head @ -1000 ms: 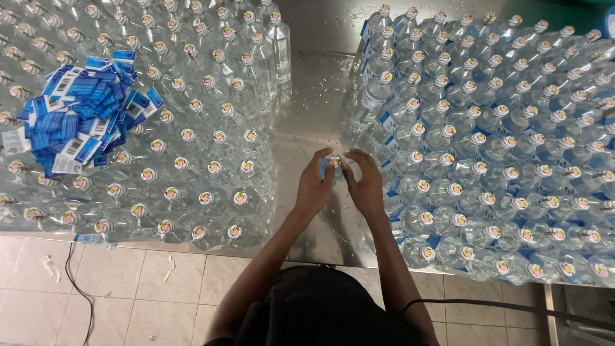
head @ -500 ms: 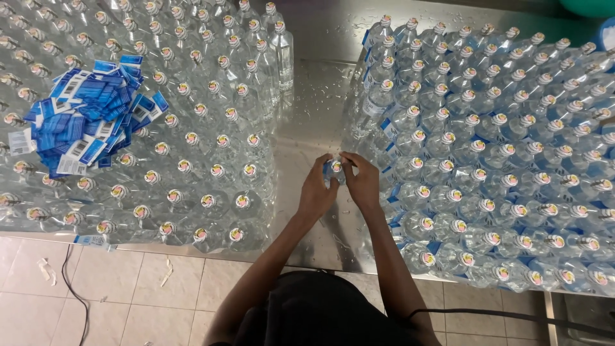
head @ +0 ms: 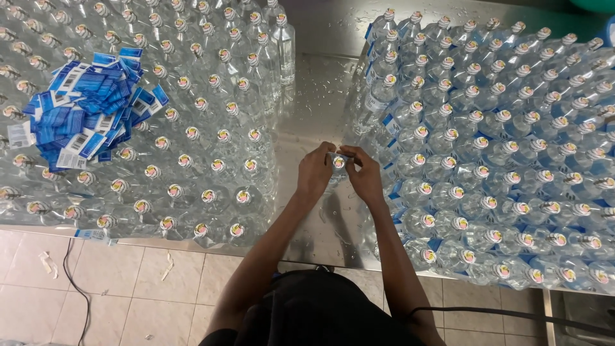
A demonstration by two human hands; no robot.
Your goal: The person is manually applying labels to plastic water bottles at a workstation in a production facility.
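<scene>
Floor: pale tiles (head: 128, 288) lie nearest to the camera, with a thin black cable (head: 77, 285) and some small scraps of paper on them.
Person: the dark clothing is at the bottom edge, and both bare forearms go forward over the edge of the metal table (head: 320, 77).
Left hand: the left hand (head: 316, 172) is closed around the left side of one clear bottle (head: 337, 168), with the fingers curled near the cap.
Right hand: the right hand (head: 365, 174) is closed on the right side of the same bottle, and its fingertips meet the left ones at the cap.
Bottle: it stands upright in the bare strip of the table, between the two big groups, just beside the right group. Only its cap and a little of its shoulder show between the hands.
Left group: many clear bottles without labels (head: 211, 141) stand close together, cap up.
Right group: many bottles with blue labels (head: 500, 147) stand close together, touching each other.
Labels: a loose heap of blue and white labels (head: 86, 112) lies on top of the left group, well apart from the hands.
Table, far part: water drops show on the bare metal between the groups.
</scene>
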